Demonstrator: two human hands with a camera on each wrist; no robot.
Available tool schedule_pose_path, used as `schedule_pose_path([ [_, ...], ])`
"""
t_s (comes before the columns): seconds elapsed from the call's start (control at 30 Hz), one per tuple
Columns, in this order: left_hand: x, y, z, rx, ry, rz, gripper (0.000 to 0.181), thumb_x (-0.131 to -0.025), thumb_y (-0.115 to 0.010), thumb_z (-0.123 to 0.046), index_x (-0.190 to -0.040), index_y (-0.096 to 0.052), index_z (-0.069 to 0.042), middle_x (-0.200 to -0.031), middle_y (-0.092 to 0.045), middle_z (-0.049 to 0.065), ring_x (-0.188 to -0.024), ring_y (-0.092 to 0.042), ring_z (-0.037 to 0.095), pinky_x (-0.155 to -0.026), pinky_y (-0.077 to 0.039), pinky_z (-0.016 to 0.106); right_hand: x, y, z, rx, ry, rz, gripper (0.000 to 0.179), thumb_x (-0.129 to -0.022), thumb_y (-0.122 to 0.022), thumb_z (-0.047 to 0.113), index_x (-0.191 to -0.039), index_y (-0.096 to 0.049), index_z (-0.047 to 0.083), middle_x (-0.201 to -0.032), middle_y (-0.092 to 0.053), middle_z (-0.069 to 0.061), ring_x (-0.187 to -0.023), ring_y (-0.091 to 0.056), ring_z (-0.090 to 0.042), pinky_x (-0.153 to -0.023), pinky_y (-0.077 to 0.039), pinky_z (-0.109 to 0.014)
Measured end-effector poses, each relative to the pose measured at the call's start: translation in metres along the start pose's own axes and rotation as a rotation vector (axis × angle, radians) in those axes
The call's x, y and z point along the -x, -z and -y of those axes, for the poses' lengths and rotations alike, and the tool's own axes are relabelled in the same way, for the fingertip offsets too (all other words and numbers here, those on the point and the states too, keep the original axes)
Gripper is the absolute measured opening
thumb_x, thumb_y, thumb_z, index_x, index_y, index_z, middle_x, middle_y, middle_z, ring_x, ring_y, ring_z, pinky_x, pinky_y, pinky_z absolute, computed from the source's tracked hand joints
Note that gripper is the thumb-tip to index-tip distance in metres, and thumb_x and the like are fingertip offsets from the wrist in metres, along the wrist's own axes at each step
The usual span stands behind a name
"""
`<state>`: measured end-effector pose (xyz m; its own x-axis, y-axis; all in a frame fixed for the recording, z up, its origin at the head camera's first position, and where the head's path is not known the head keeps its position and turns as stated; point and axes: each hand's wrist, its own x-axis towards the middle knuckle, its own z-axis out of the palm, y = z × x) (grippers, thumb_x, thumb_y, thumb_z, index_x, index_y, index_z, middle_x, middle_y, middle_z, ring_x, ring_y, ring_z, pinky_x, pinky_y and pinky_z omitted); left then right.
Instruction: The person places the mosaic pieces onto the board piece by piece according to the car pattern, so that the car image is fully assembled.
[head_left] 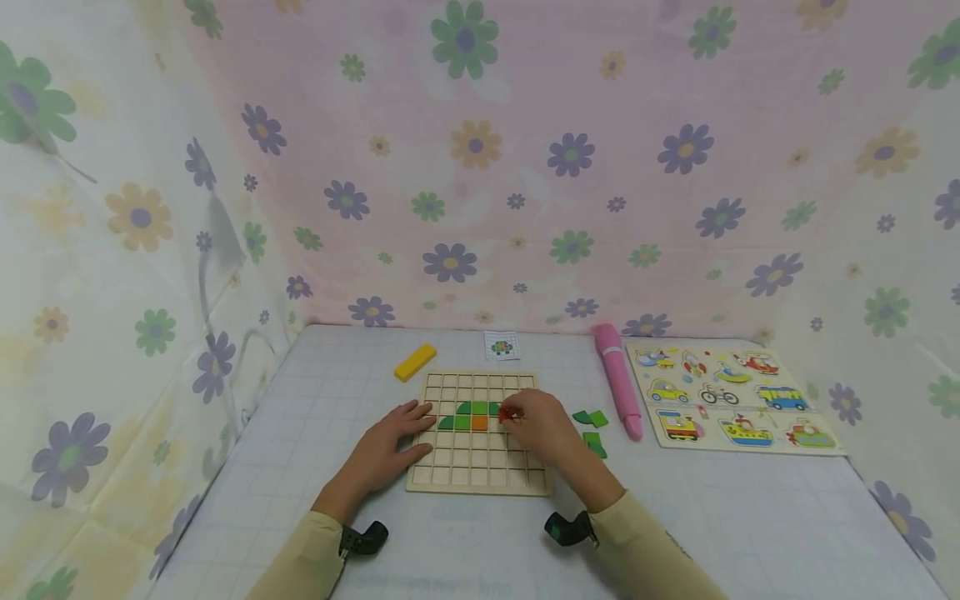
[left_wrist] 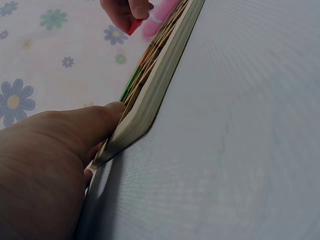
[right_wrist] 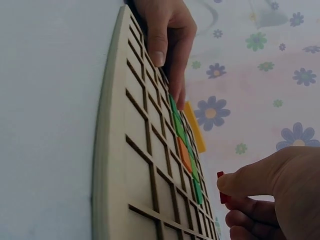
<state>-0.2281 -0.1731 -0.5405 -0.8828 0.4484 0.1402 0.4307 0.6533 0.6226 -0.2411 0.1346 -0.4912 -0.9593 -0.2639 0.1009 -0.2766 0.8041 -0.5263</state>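
A small, thin red piece is pinched by the right hand above the pale wooden grid board, right of the orange square tile, while the board's left side is touched by the left hand, fingers outstretched.

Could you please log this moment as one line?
left hand: rests on grid board | right hand: pinches red piece above board | loose green pieces: right of board

Head view evenly lit — 2 wrist views dimmer, grayish; soft shadow under board corner.
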Motion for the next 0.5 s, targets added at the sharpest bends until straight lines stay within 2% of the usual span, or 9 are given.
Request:
schedule_pose_path([
  [0.23, 0.0, 0.0, 0.001, -0.002, 0.001, 0.005, 0.053, -0.105, -0.075, -0.034, -0.154, -0.065, -0.015, -0.168, -0.047, -0.002, -0.161, -0.031, 0.033, -0.124, -0.03, 0.065, -0.002, -0.01, 0.001, 0.007, 0.014, 0.001, 0.019, -0.094, -0.088, 0.013, -0.112, -0.084, 0.009, -0.102, -0.073, 0.0, -0.095, -0.065, -0.018, -0.089, -0.061, -0.04],
  [0.5, -0.001, -0.002, 0.004, -0.005, -0.008, 0.009, 0.054, -0.105, -0.075, -0.033, -0.154, -0.064, -0.014, -0.168, -0.047, -0.002, -0.161, -0.03, 0.032, -0.126, -0.029, 0.063, -0.003, -0.019, -0.006, 0.041, 0.103, 0.003, 0.014, -0.093, -0.087, 0.012, -0.107, -0.084, 0.01, -0.097, -0.071, 0.003, -0.089, -0.061, -0.014, -0.083, -0.059, -0.037],
])
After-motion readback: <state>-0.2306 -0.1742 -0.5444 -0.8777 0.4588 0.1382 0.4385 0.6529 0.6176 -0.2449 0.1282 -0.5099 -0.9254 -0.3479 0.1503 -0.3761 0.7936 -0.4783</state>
